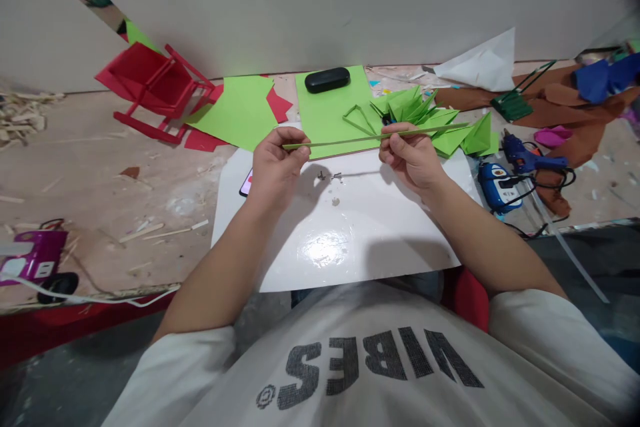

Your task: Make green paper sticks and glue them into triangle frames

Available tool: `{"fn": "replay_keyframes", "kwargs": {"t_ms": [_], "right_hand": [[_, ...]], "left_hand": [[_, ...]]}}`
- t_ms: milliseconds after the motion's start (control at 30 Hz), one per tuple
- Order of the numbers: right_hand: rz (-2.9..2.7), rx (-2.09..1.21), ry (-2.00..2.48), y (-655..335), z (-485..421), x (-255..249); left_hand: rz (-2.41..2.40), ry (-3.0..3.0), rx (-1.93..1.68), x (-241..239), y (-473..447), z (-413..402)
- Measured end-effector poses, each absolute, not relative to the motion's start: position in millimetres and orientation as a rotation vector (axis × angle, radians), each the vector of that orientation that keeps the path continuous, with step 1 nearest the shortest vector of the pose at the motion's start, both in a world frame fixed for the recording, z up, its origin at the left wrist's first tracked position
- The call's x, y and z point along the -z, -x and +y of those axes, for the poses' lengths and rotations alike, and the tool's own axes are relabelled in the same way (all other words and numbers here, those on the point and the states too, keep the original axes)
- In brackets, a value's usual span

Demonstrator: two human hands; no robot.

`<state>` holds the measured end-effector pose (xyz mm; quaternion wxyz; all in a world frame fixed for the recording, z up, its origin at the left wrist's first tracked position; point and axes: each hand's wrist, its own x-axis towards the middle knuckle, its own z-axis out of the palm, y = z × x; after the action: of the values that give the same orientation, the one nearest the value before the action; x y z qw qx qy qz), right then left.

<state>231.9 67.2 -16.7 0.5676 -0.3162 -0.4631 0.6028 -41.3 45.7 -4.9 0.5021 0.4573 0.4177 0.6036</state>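
Observation:
A long thin green strip is stretched level between my two hands, above a glossy white board. My left hand pinches its left end between thumb and fingers. Farther along, my right hand grips the strip, and its other end sticks out to the right past the fingers. Small dark bits lie on the board below. A phone is partly hidden behind my left hand. Folded green paper pieces are heaped just beyond my right hand.
Green sheets lie at the back, one under a black case. A red paper chair model stands back left. At right are a blue glue gun, a blue extension socket and cables. A purple socket box sits at left.

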Motion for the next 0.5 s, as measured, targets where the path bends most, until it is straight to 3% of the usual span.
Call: {"fn": "replay_keyframes", "kwargs": {"t_ms": [500], "right_hand": [[-1.362,-1.375,0.496,-225.3,53.7,17.1]], "left_hand": [[0.851,-0.857,-1.391,3.7,19.8,18.4]]}}
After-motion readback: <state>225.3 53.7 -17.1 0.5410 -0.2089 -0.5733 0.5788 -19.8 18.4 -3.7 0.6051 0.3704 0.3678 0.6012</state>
